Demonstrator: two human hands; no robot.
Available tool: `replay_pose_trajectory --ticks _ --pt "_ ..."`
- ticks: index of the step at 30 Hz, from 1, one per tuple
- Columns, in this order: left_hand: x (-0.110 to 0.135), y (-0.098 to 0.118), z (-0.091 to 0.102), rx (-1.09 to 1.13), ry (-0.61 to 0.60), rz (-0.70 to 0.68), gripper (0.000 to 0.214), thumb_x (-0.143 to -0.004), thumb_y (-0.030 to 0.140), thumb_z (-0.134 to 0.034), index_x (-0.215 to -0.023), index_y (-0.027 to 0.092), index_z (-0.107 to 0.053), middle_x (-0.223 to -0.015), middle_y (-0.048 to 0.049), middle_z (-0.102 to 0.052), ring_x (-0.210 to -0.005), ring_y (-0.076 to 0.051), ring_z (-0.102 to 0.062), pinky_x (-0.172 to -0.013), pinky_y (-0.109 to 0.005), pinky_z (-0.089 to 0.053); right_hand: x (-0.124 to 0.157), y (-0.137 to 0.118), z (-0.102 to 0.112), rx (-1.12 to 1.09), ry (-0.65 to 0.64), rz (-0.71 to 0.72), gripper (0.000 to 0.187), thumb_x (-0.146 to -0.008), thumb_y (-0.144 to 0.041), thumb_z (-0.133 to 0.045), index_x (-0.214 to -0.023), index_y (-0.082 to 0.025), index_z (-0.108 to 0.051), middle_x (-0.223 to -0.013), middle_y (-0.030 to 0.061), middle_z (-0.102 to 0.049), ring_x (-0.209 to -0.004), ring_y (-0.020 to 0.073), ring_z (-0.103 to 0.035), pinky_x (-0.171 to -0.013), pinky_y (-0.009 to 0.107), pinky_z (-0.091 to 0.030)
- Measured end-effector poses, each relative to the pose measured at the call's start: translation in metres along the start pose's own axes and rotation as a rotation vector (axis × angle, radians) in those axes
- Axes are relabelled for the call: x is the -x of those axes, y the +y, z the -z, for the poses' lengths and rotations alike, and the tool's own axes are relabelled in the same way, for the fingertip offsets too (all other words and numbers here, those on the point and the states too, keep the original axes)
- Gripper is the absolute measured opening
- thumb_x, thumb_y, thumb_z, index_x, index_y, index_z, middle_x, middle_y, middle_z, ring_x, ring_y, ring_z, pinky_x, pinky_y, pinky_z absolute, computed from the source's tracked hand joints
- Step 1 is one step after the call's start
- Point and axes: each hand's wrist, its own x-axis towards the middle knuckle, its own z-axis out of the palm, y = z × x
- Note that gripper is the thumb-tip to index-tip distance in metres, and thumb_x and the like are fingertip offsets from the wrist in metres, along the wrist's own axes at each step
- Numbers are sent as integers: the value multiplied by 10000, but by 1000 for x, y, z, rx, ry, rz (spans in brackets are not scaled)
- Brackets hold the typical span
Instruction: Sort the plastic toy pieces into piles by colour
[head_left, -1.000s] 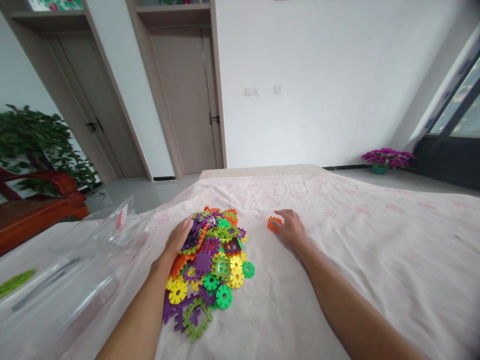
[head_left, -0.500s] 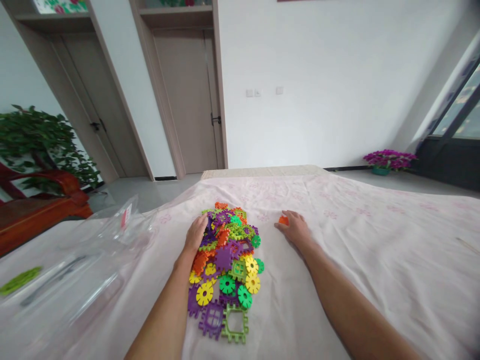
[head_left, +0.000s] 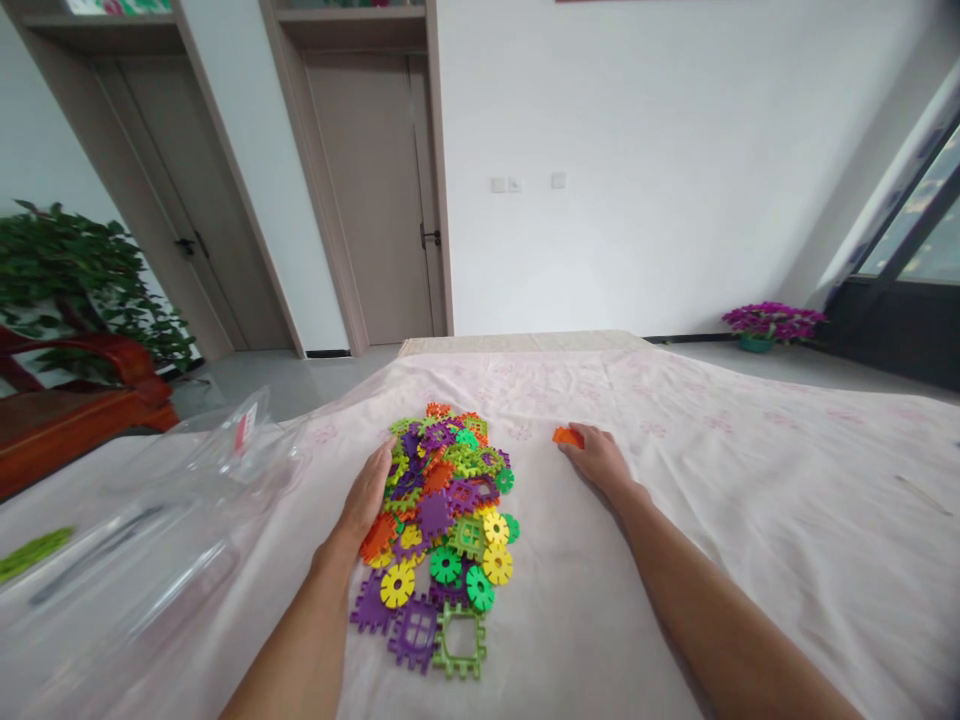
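A pile of plastic interlocking building pieces point(head_left: 433, 515), purple, green, orange and yellow, lies on the pink-white cloth. Squares with notched edges mix with round slotted discs, such as a yellow disc point(head_left: 397, 583) and a green disc point(head_left: 445, 565). Along the pile's left edge rests my left hand point(head_left: 369, 488), open, its fingers stretched out and its inner side against the pieces. To the right of the pile, my right hand point(head_left: 600, 457) grips an orange building piece point(head_left: 568, 437) just over the cloth. Part of that piece is hidden by the fingers.
Clear plastic packaging point(head_left: 150, 560) lies on the left of the cloth point(head_left: 750, 520), with a green piece point(head_left: 34, 553) by it. A thin stick point(head_left: 924, 494) lies far right. Beyond the cloth stand a wooden chair point(head_left: 127, 380), a leafy plant and purple flowers point(head_left: 772, 322).
My left hand has shifted slightly left, and pieces at the pile's lower left have spread that way. More of the orange piece shows at my right hand's fingertips.
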Motion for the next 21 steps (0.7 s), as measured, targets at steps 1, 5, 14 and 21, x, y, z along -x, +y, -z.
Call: replay_pose_trajectory --ticks 1,5,14,21 --pt "0 0 0 12 -13 -9 630 -960 561 -267 -1429 175 -432 -1530 -71 -390 -1431 -194 -308 -1206 -379 -199 -2 1 0 24 -11 -2 512 -844 -453 -573 -1289 -199 -593 -1274 120 -613 -1155 310 -524 -948 374 -387" --pt "-4 0 -3 -2 -48 -34 612 -951 566 -302 -1428 207 -437 -1556 -59 -343 -1454 -195 -249 -1217 -394 -144 -8 3 3 108 -44 -25 496 -892 -447 -515 -1320 -200 -557 -1300 123 -593 -1159 305 -517 -927 380 -392" --pt "-13 5 -33 -145 79 -20 610 -935 577 -323 -1379 201 -504 -1572 -92 -286 -1480 -240 -159 -1215 -417 -109 5 -16 7 122 210 165 423 -916 -407 -507 -1290 -222 -575 -1348 92 -549 -1244 308 -428 -985 454 -363" --pt "-6 24 -44 18 -8 24 640 -936 591 -318 -1465 236 -385 -1612 -66 -157 -1497 -219 -13 -1218 -432 -54 10 -48 -1 -139 90 428 337 -938 -355 -481 -1201 -220 -641 -1190 80 -658 -1102 242 -563 -984 401 -413"
